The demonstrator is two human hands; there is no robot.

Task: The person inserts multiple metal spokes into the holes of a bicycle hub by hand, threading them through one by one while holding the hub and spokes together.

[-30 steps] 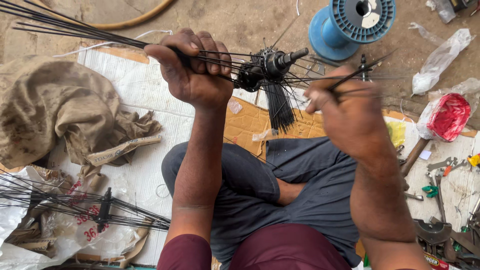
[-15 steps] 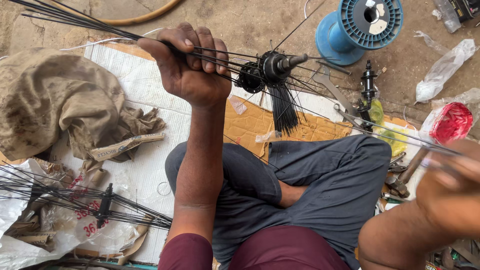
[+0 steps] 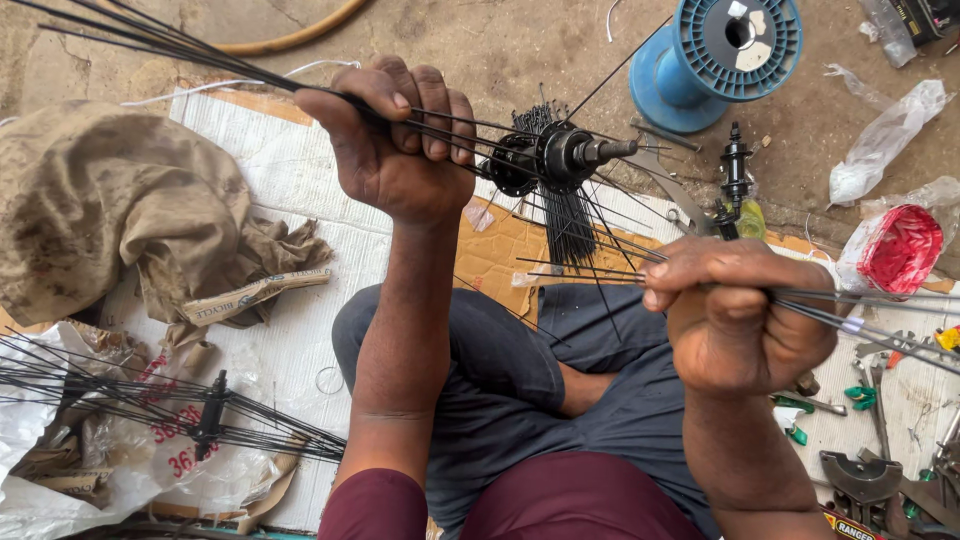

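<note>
So the black wheel hub [image 3: 560,155] is hanging in the air just right of the left hand [image 3: 395,150], held up only by its spokes. The left hand is fisted tight around a bundle of black spokes [image 3: 150,40] that fans out past it toward the upper left, which looks like a way to keep the loose ones gathered and out of the hub's way. The right hand [image 3: 740,315] sits lower and to the right of the hub, closed around another few spokes [image 3: 860,310] that run out past it to the right, thumb pinched over them near the knuckles. Between the two hands more spokes dangle straight down from the hub flange like a little brush.

Under both hands are the person's crossed legs in dark grey trousers [image 3: 500,390], on a white woven mat [image 3: 290,220] with some cardboard showing.

Around it: a dirty tan cloth [image 3: 100,200] left of the left arm, and lower left a second spoked hub [image 3: 212,415] lying on plastic sheeting. Above the right hand there's a blue wire spool [image 3: 715,55] and a bare hub [image 3: 735,165] standing up. Right of the right hand, a red-and-clear plastic bag [image 3: 895,250], and below it a scatter of hand tools [image 3: 880,470]. The splayed spokes themselves crowd the space around the hub most.
</note>
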